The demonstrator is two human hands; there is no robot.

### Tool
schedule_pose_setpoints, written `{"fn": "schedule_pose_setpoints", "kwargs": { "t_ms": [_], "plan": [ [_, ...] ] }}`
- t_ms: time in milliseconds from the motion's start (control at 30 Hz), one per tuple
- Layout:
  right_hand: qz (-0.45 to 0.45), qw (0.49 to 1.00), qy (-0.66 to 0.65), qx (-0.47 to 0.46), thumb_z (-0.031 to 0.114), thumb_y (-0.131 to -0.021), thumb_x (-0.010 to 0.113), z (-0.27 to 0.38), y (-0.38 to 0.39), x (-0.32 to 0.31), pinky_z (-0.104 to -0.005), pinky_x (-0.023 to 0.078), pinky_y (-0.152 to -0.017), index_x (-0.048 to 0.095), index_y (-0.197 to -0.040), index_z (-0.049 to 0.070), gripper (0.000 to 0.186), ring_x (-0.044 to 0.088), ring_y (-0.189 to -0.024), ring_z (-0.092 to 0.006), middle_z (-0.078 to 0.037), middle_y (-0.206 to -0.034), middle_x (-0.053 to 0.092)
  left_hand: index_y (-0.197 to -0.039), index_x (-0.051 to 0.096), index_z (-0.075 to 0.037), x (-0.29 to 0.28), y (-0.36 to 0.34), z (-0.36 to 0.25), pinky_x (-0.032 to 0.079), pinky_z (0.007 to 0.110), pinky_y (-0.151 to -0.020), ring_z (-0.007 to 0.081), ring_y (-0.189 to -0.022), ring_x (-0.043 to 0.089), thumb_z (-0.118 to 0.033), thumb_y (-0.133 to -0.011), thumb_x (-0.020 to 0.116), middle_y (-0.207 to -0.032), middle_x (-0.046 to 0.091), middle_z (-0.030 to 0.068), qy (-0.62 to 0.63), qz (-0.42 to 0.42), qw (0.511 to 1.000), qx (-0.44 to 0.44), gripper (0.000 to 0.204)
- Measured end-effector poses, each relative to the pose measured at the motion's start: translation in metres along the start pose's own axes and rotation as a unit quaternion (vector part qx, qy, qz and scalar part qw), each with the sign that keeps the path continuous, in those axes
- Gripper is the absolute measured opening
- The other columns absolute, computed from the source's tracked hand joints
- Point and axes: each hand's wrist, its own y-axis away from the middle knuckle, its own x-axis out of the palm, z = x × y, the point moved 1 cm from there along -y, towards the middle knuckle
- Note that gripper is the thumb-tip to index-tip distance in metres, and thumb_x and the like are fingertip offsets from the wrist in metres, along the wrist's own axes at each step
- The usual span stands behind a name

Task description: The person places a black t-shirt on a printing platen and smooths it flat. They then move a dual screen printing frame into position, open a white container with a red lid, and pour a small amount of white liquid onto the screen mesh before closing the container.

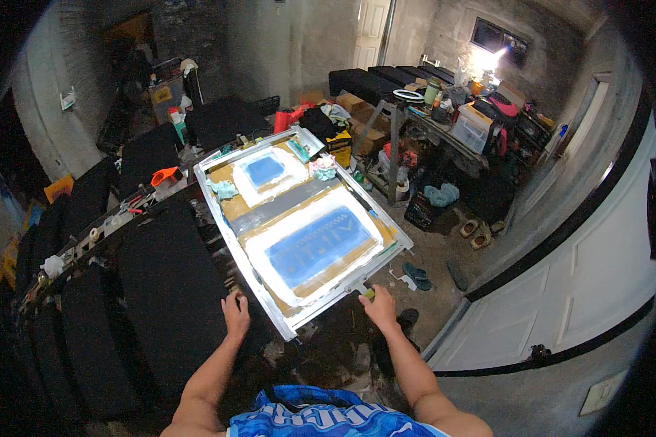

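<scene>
A large metal-framed printing screen lies tilted in front of me, with two blue stencil patches edged in white and brown tape. My left hand rests on the near left part of the frame, fingers curled against its edge. My right hand grips a small yellow-green handle at the frame's near right corner. Crumpled teal rags lie on the far part of the screen.
Black padded platens run along my left side. An orange tool and bottles sit on the far left. A cluttered table with bins stands at the right. Sandals lie on the concrete floor. A white door is at right.
</scene>
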Motion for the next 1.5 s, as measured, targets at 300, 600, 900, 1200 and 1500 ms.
{"fn": "schedule_pose_setpoints", "kwargs": {
  "t_ms": [300, 600, 900, 1200, 1500],
  "plan": [
    [0.019, 0.996, 0.019, -0.087, 0.042, -0.087, 0.075, -0.023, -0.001, 0.002, -0.0473, 0.055, -0.083, 0.065, -0.122, 0.000, 0.056, 0.069, -0.094, -0.0352, -0.018, -0.105, 0.069, -0.105, 0.068, -0.001, 0.027, 0.023, -0.040, 0.004, 0.070, -0.118, 0.0383, -0.110, 0.062, -0.042, -0.103, 0.045, -0.103, 0.069, 0.0208, -0.215, 0.084, 0.973, -0.020, 0.047],
    [-0.024, 0.997, -0.033, -0.073, 0.038, -0.083, 0.079, -0.056, 0.027, -0.005, -0.0456, 0.055, -0.083, 0.066, -0.121, -0.002, 0.056, 0.070, -0.093, -0.0349, -0.020, -0.103, 0.071, -0.085, 0.070, -0.002, 0.034, 0.038, -0.055, 0.001, 0.073, -0.115, 0.0384, -0.104, 0.064, -0.041, -0.107, 0.029, -0.092, 0.070, 0.0195, -0.215, 0.103, 0.971, -0.005, 0.060],
    [0.017, 0.987, -0.148, 0.065, 0.042, -0.078, 0.083, -0.077, 0.028, -0.009, -0.0427, 0.056, -0.086, 0.068, -0.118, -0.002, 0.061, 0.071, -0.096, -0.0343, -0.021, -0.105, 0.073, -0.087, 0.070, -0.001, 0.040, 0.026, -0.039, 0.003, 0.073, -0.115, 0.0405, -0.098, 0.065, -0.041, -0.106, 0.031, -0.088, 0.069, 0.0215, -0.229, 0.073, 0.971, 0.007, 0.059],
    [-0.001, 0.964, -0.247, 0.095, 0.030, -0.074, 0.086, -0.095, 0.020, -0.009, -0.0401, 0.055, -0.083, 0.067, -0.115, 0.003, 0.053, 0.069, -0.093, -0.0306, -0.016, -0.105, 0.071, -0.087, 0.071, -0.002, 0.039, 0.031, -0.034, 0.005, 0.074, -0.114, 0.0387, -0.096, 0.066, -0.041, -0.105, 0.036, -0.088, 0.070, 0.0204, -0.236, 0.071, 0.969, 0.017, 0.055],
    [-0.047, 0.975, -0.218, 0.002, 0.003, -0.069, 0.073, -0.086, -0.016, -0.004, -0.0405, 0.050, -0.090, 0.063, -0.111, 0.007, 0.043, 0.064, -0.104, -0.0294, -0.014, -0.108, 0.065, -0.085, 0.070, -0.002, 0.037, 0.032, -0.047, 0.007, 0.074, -0.114, 0.0385, -0.095, 0.065, -0.040, -0.104, 0.038, -0.085, 0.069, 0.0194, -0.220, 0.066, 0.973, -0.001, 0.053]
  ]
}}
